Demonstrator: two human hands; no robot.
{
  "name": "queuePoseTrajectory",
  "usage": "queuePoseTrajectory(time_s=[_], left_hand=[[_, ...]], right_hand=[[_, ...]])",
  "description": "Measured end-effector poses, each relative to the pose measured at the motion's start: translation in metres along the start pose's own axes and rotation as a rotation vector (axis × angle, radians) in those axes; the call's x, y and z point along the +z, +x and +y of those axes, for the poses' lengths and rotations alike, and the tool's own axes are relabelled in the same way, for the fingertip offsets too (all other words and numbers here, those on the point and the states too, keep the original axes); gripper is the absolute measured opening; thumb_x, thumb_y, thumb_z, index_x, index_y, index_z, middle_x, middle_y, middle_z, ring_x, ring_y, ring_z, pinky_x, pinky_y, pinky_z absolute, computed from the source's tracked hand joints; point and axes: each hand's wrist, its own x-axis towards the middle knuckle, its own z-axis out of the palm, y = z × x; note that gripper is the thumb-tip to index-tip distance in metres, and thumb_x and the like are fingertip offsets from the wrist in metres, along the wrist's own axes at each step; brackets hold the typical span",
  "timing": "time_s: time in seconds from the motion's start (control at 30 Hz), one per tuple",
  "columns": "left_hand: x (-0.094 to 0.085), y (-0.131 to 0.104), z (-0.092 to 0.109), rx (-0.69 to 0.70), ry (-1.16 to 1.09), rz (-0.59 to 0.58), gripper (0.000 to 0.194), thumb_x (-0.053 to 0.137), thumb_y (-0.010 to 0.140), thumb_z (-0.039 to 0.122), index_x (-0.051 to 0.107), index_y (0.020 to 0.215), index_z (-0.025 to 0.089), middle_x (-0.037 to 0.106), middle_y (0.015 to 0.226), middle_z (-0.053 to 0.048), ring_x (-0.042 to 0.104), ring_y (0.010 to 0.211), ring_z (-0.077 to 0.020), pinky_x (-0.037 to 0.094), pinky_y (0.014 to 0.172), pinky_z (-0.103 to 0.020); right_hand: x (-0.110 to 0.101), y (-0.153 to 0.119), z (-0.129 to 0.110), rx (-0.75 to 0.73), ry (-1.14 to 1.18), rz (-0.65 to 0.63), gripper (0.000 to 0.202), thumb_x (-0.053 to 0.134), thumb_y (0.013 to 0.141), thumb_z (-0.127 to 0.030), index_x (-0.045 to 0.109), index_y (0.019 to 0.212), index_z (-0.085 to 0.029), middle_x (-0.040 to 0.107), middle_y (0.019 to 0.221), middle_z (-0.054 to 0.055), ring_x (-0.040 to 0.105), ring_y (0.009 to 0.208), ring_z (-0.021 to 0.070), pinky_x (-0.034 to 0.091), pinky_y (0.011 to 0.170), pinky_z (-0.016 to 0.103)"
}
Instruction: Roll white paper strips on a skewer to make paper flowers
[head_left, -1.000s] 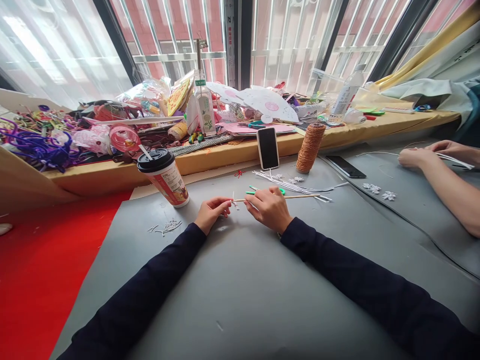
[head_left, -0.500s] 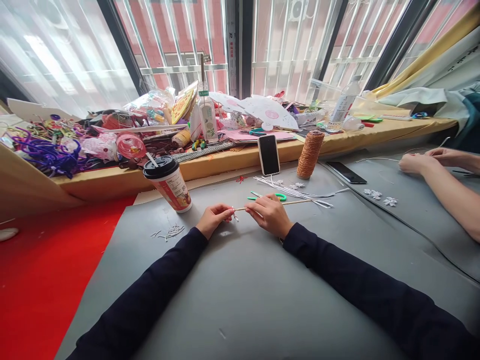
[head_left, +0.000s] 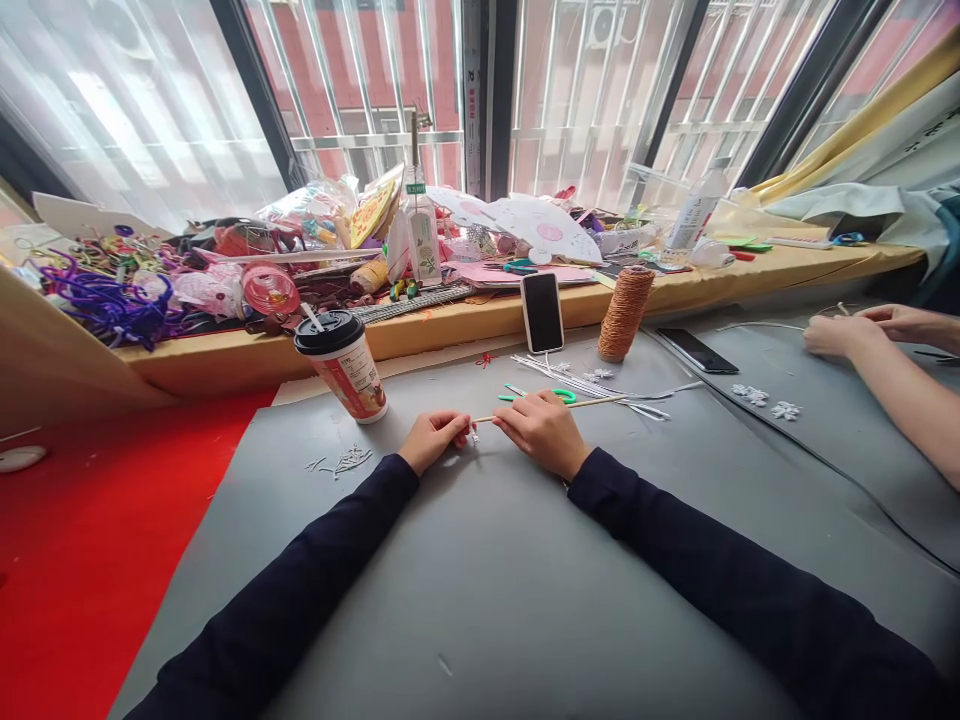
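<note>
My right hand (head_left: 544, 432) is closed around a thin wooden stick (head_left: 600, 402), which sticks out to the right and points left towards my other hand. My left hand (head_left: 436, 440) pinches a small white piece (head_left: 475, 436) at the stick's left end. Just behind my right hand lie green-handled scissors (head_left: 564, 397), partly covered by it. White strips (head_left: 645, 396) spread over the grey table (head_left: 480, 580), with small white flower shapes (head_left: 598, 375) beside them. Short white scraps (head_left: 349, 460) lie left of my left hand.
A paper cup (head_left: 351, 375) stands at the left. Behind are a propped phone (head_left: 541, 313), a twine spool (head_left: 625, 314) and a cluttered ledge (head_left: 450, 315). At right lie a flat phone (head_left: 697, 351), a cable and more flowers; another person's hands (head_left: 847, 332) work there.
The view has shifted slightly. The white piece at my left fingertips has turned and shows differently. Both hands keep nearly the same place and grip.
</note>
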Motion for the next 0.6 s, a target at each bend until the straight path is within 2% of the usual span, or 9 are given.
queuePoseTrajectory(time_s=[0.13, 0.3, 0.6], left_hand=[[-0.002, 0.0018, -0.0018, -0.027, 0.072, -0.025, 0.035, 0.049, 0.075, 0.044, 0.06, 0.071, 0.011, 0.053, 0.056, 0.0, 0.047, 0.048, -0.0078, 0.04, 0.051, -0.021], [-0.001, 0.0017, -0.0039, -0.015, 0.158, -0.002, 0.034, 0.044, 0.078, 0.043, 0.058, 0.073, 0.012, 0.051, 0.057, 0.001, 0.044, 0.045, -0.0067, 0.037, 0.047, -0.019], [-0.0003, -0.0001, -0.0036, 0.058, 0.335, -0.03, 0.03, 0.037, 0.081, 0.04, 0.051, 0.07, 0.016, 0.05, 0.059, 0.002, 0.044, 0.049, -0.0079, 0.037, 0.05, -0.02]], right_hand=[[0.0014, -0.0028, -0.001, 0.035, -0.02, -0.058, 0.037, 0.028, 0.089, -0.04, 0.059, 0.087, -0.02, 0.056, 0.068, 0.003, 0.045, 0.066, 0.0137, 0.018, 0.06, 0.028], [0.0024, -0.0041, -0.0034, 0.061, 0.016, -0.091, 0.04, 0.025, 0.09, -0.04, 0.059, 0.086, -0.019, 0.057, 0.071, 0.003, 0.046, 0.065, 0.0124, 0.016, 0.056, 0.028], [0.0012, -0.0033, -0.0054, 0.041, -0.006, -0.098, 0.041, 0.025, 0.09, -0.04, 0.057, 0.079, -0.018, 0.055, 0.068, 0.002, 0.045, 0.063, 0.0113, 0.015, 0.054, 0.028]])
